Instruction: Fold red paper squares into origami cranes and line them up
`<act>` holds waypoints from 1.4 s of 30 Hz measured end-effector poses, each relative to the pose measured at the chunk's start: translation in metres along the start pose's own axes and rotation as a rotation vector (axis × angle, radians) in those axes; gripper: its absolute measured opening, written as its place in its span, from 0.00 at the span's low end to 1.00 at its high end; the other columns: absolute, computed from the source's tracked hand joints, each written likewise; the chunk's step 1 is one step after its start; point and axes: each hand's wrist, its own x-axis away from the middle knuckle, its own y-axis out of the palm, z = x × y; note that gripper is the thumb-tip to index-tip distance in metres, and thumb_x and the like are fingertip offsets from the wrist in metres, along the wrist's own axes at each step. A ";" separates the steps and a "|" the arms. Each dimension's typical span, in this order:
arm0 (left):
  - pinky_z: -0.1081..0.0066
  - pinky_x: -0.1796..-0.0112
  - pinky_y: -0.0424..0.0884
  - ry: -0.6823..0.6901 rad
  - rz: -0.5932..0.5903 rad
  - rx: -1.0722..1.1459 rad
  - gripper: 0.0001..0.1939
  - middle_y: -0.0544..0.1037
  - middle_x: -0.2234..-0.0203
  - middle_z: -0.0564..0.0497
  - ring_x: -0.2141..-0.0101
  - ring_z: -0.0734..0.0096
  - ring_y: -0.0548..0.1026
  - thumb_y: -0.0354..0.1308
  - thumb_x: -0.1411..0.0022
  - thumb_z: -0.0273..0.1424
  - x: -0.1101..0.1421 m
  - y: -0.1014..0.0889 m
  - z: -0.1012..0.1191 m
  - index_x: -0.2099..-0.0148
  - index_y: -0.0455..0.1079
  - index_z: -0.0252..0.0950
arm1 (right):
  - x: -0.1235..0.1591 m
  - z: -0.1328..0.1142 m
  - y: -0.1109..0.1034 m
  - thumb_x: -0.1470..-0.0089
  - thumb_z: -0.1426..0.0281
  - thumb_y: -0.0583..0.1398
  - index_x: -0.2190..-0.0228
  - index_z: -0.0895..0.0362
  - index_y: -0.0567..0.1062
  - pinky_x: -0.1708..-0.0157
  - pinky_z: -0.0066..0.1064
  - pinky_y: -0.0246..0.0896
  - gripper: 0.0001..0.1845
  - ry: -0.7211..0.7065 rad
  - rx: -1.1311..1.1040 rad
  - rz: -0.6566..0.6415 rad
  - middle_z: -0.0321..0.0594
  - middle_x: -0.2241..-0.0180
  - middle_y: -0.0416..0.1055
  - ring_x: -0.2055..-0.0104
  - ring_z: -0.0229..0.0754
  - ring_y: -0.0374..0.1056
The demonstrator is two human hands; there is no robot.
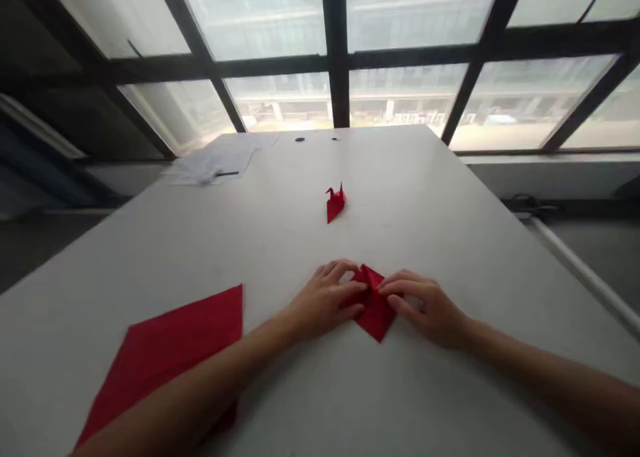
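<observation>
A folded piece of red origami paper lies on the white table between my two hands, roughly diamond-shaped, with one corner toward me. My left hand grips its left side, thumb low and fingers along the upper edge. On the other side, my right hand pinches a raised flap near the middle with thumb and fingertips. The fingers partly cover the folds. Farther back stands a finished red paper crane, touched by neither hand.
Larger red paper sheets lie at the left, partly under my left forearm. White papers with a dark pen are spread at the table's far left. Dark-framed windows rise behind the white table.
</observation>
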 end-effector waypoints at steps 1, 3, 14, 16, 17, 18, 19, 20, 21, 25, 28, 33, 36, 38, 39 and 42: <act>0.58 0.42 0.60 0.001 -0.003 0.013 0.16 0.69 0.44 0.47 0.42 0.58 0.65 0.60 0.34 0.37 -0.002 -0.001 0.000 0.45 0.70 0.45 | -0.001 0.000 0.002 0.37 0.73 0.58 0.59 0.53 0.78 0.52 0.37 0.66 0.09 -0.027 0.036 -0.032 0.41 0.57 0.76 0.54 0.42 0.69; 0.59 0.42 0.60 -0.001 -0.008 0.028 0.17 0.71 0.46 0.48 0.43 0.60 0.66 0.61 0.35 0.37 -0.005 -0.002 0.000 0.45 0.69 0.43 | -0.002 -0.001 0.005 0.38 0.73 0.59 0.62 0.52 0.79 0.50 0.39 0.65 0.08 -0.071 0.102 -0.088 0.40 0.56 0.76 0.52 0.44 0.69; 0.55 0.41 0.59 0.043 -0.042 -0.110 0.23 0.66 0.40 0.46 0.39 0.54 0.61 0.57 0.32 0.40 -0.004 -0.003 0.000 0.36 0.64 0.45 | -0.003 -0.004 0.001 0.37 0.71 0.59 0.61 0.52 0.79 0.48 0.43 0.63 0.08 -0.158 0.248 -0.200 0.41 0.54 0.76 0.50 0.46 0.68; 0.56 0.41 0.58 0.054 -0.047 -0.107 0.23 0.68 0.41 0.47 0.39 0.55 0.61 0.56 0.31 0.40 -0.004 -0.003 -0.001 0.36 0.64 0.44 | -0.003 -0.003 0.001 0.37 0.71 0.58 0.61 0.52 0.79 0.49 0.42 0.63 0.09 -0.156 0.242 -0.162 0.40 0.56 0.77 0.52 0.45 0.69; 0.56 0.41 0.58 0.056 -0.046 -0.104 0.23 0.69 0.41 0.47 0.40 0.55 0.62 0.56 0.31 0.40 -0.004 -0.003 -0.001 0.36 0.64 0.44 | -0.003 -0.002 0.002 0.37 0.71 0.57 0.60 0.52 0.79 0.49 0.42 0.63 0.09 -0.141 0.254 -0.125 0.41 0.56 0.77 0.52 0.45 0.69; 0.56 0.41 0.58 0.057 -0.042 -0.102 0.23 0.69 0.41 0.47 0.40 0.55 0.62 0.56 0.31 0.40 -0.004 -0.003 -0.002 0.36 0.64 0.44 | -0.003 -0.001 0.002 0.36 0.71 0.57 0.57 0.52 0.78 0.48 0.43 0.63 0.10 -0.119 0.281 -0.083 0.42 0.55 0.76 0.51 0.45 0.69; 0.56 0.41 0.59 0.058 -0.037 -0.102 0.24 0.69 0.41 0.47 0.40 0.55 0.62 0.56 0.32 0.40 -0.004 -0.003 -0.002 0.36 0.64 0.45 | -0.004 0.000 0.002 0.36 0.70 0.57 0.54 0.52 0.78 0.47 0.44 0.62 0.12 -0.094 0.320 -0.048 0.43 0.53 0.76 0.50 0.47 0.68; 0.56 0.41 0.59 0.058 -0.033 -0.101 0.24 0.69 0.41 0.47 0.40 0.55 0.62 0.57 0.32 0.40 -0.004 -0.002 -0.002 0.36 0.64 0.45 | -0.004 0.001 0.002 0.37 0.70 0.57 0.51 0.52 0.77 0.46 0.46 0.61 0.14 -0.072 0.366 -0.032 0.44 0.51 0.74 0.47 0.48 0.67; 0.56 0.41 0.59 0.058 -0.029 -0.099 0.24 0.69 0.41 0.47 0.40 0.55 0.62 0.57 0.32 0.40 -0.004 -0.002 -0.002 0.36 0.64 0.45 | -0.004 0.002 0.002 0.37 0.70 0.58 0.49 0.51 0.76 0.45 0.47 0.60 0.15 -0.058 0.409 -0.037 0.45 0.48 0.73 0.45 0.50 0.65; 0.58 0.40 0.58 0.046 -0.027 -0.085 0.24 0.69 0.41 0.48 0.39 0.57 0.62 0.58 0.33 0.39 -0.004 -0.002 -0.002 0.37 0.65 0.44 | -0.003 0.003 0.003 0.38 0.67 0.59 0.49 0.48 0.76 0.43 0.48 0.58 0.16 -0.050 0.495 -0.132 0.44 0.43 0.68 0.41 0.52 0.61; 0.57 0.39 0.58 0.036 -0.037 -0.094 0.24 0.67 0.39 0.48 0.37 0.57 0.60 0.58 0.33 0.38 -0.004 -0.002 -0.001 0.37 0.64 0.44 | -0.003 0.004 0.003 0.38 0.66 0.60 0.50 0.48 0.76 0.42 0.48 0.57 0.15 -0.048 0.525 -0.140 0.44 0.43 0.68 0.41 0.53 0.60; 0.55 0.39 0.57 0.045 -0.100 -0.104 0.24 0.63 0.35 0.49 0.35 0.55 0.56 0.56 0.32 0.39 -0.005 -0.006 0.000 0.35 0.62 0.44 | -0.002 0.004 0.003 0.40 0.67 0.61 0.51 0.49 0.77 0.42 0.48 0.57 0.15 -0.060 0.538 -0.131 0.44 0.42 0.67 0.40 0.53 0.59; 0.54 0.38 0.56 0.028 -0.118 -0.099 0.25 0.64 0.35 0.50 0.34 0.55 0.56 0.55 0.31 0.40 -0.006 -0.007 0.001 0.35 0.61 0.45 | -0.003 0.004 0.003 0.40 0.67 0.61 0.51 0.49 0.77 0.42 0.47 0.57 0.15 -0.063 0.529 -0.129 0.44 0.43 0.67 0.41 0.52 0.60; 0.53 0.38 0.56 0.009 -0.126 -0.096 0.25 0.62 0.34 0.50 0.33 0.54 0.54 0.55 0.31 0.40 -0.006 -0.007 0.001 0.35 0.61 0.46 | -0.003 0.004 0.003 0.40 0.68 0.61 0.51 0.49 0.77 0.42 0.48 0.57 0.15 -0.063 0.528 -0.133 0.45 0.43 0.67 0.41 0.53 0.60; 0.53 0.38 0.56 -0.002 -0.131 -0.092 0.25 0.61 0.33 0.51 0.33 0.53 0.53 0.55 0.31 0.41 -0.005 -0.006 0.001 0.35 0.61 0.46 | -0.003 0.004 0.003 0.39 0.67 0.61 0.51 0.49 0.77 0.42 0.48 0.57 0.15 -0.063 0.529 -0.136 0.45 0.43 0.67 0.41 0.53 0.60; 0.52 0.38 0.57 -0.037 -0.135 -0.077 0.27 0.58 0.32 0.50 0.31 0.53 0.49 0.56 0.33 0.41 -0.005 -0.006 0.000 0.34 0.59 0.45 | -0.002 0.005 0.003 0.39 0.67 0.61 0.51 0.49 0.77 0.42 0.49 0.57 0.15 -0.056 0.536 -0.144 0.45 0.43 0.67 0.40 0.53 0.60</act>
